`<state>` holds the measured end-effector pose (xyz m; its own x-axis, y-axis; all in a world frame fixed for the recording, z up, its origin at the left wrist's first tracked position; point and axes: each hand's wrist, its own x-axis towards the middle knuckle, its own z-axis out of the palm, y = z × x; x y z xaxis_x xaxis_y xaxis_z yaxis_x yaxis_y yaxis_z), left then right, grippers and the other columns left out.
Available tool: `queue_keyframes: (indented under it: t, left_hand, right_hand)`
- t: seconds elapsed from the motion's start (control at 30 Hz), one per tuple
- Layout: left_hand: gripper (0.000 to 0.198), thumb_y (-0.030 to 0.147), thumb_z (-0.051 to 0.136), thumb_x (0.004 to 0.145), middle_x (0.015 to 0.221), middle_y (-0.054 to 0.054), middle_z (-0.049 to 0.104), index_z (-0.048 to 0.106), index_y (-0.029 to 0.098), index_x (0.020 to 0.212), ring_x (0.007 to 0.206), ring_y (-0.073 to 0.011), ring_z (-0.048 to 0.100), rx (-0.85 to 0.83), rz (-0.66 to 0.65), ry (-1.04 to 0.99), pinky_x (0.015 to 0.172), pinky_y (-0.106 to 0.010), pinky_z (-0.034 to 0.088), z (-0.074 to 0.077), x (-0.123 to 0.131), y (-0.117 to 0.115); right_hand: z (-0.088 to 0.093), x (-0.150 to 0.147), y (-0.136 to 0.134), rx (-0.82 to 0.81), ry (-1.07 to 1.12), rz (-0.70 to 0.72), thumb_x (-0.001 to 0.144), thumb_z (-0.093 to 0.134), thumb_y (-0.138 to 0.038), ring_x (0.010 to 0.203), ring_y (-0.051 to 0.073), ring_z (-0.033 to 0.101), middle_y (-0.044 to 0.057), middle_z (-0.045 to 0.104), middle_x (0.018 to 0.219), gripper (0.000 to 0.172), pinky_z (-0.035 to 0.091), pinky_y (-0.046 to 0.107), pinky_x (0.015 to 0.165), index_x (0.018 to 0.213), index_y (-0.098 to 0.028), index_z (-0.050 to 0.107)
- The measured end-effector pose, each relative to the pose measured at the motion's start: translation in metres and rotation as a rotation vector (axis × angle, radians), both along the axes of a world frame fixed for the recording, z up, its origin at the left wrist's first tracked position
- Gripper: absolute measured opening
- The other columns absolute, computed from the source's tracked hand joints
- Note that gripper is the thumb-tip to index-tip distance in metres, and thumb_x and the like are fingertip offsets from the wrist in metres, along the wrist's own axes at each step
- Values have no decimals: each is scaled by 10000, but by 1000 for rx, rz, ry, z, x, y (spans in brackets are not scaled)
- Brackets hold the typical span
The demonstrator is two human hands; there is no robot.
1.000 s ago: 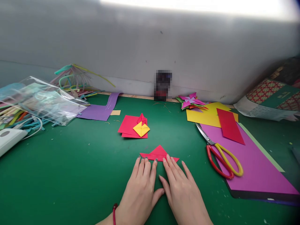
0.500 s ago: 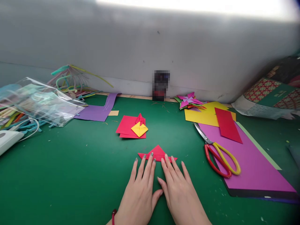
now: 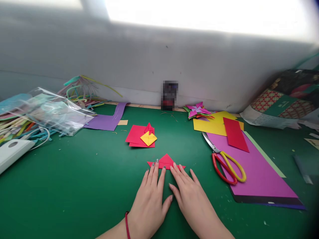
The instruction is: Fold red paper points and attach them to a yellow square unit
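Observation:
A folded piece of red paper [image 3: 166, 160] lies flat on the green tabletop, with a peak at the back and a pointed tip on each side. My left hand [image 3: 151, 196] rests with outstretched fingers, its fingertips on the paper's near left edge. On the near right edge are the fingertips of my right hand [image 3: 190, 196], also stretched out flat. Both thumbs point inward and stay apart. Just behind, red paper squares [image 3: 136, 134] lie stacked, bearing a folded yellow piece [image 3: 149, 138] and a small folded red piece [image 3: 149, 128].
Scissors [image 3: 221, 159] with red and yellow handles lie on purple sheets [image 3: 261, 176] at right. Behind them are yellow paper [image 3: 209, 126], a red strip [image 3: 236, 134] and folded paper stars [image 3: 198, 110]. Pipe cleaners under a clear bag [image 3: 67, 113] and a white device [image 3: 16, 152] occupy the left.
The camera view has shifted slightly. My left fingers have spread a little along the folded red paper; both hands stay on its near edge.

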<state>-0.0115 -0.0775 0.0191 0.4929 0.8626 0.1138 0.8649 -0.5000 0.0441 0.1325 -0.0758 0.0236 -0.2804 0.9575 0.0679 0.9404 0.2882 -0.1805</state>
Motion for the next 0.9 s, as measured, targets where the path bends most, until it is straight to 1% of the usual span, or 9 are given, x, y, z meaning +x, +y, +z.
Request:
queue_keyframes:
  t: [0.13,0.27,0.37,0.43,0.5,0.6,0.73,0.8,0.9]
  left_hand:
    - [454,323,417,812,1272,-173,420,402,129,1223,1171,-288,387,-24,24,25,885,-427,387,9,4,7]
    - [258,138,400,825,1022,-166,564,500,87,1057,958,-250,546,35,-11,138,759,-364,437,19,9,26]
    - [196,26,390,786,769,-88,565,535,99,895,716,-206,582,35,-71,216,619,-308,435,26,13,42]
    - [207,-19,384,762,740,-79,560,539,106,819,677,-190,576,27,-109,229,608,-290,424,30,13,49]
    - [224,-48,394,729,740,-74,568,540,115,774,654,-182,576,-11,-106,216,584,-275,420,34,11,53]
    - [244,-60,409,693,734,-50,574,541,134,759,614,-178,569,-60,-43,128,515,-255,411,34,5,54]
    - [208,90,371,812,743,-45,593,566,152,850,692,-175,574,-31,56,-194,577,-271,444,24,-3,54]
    - [215,187,364,843,805,-43,613,570,168,902,743,-159,581,-94,111,-526,650,-275,463,17,-6,57]
    - [220,303,428,816,840,-54,623,543,145,917,758,-158,603,-352,196,-1108,681,-278,494,9,-5,64]
  right_hand:
    - [9,2,7,1,53,-21,837,393,-167,1083,209,503,63,567,1156,328,364,415,920,1132,-197,534]
    - [22,6,19,-21,134,-50,837,390,-150,917,198,604,65,660,980,284,401,374,862,1022,-208,598]
    - [26,12,30,-101,290,-99,846,386,-249,768,192,638,31,688,841,258,480,288,643,960,-246,618]
    - [22,18,39,-72,458,-160,847,377,-287,813,186,627,26,678,888,268,476,273,660,969,-252,613]
    - [11,24,48,51,624,-278,849,365,-313,881,191,602,51,643,987,292,464,291,719,1000,-215,595]
    - [-10,32,57,229,768,-490,851,347,-320,832,202,597,92,631,931,317,455,323,707,1008,-157,569]
    - [-24,35,61,198,976,-508,843,366,-339,746,182,591,90,615,878,316,458,322,684,999,-146,561]
    - [-24,32,60,136,1146,-486,839,378,-365,728,171,585,86,604,861,332,468,308,664,1010,-140,551]
    - [-19,23,60,19,1397,-354,850,365,-382,736,162,577,87,588,904,348,471,287,627,1072,-151,499]
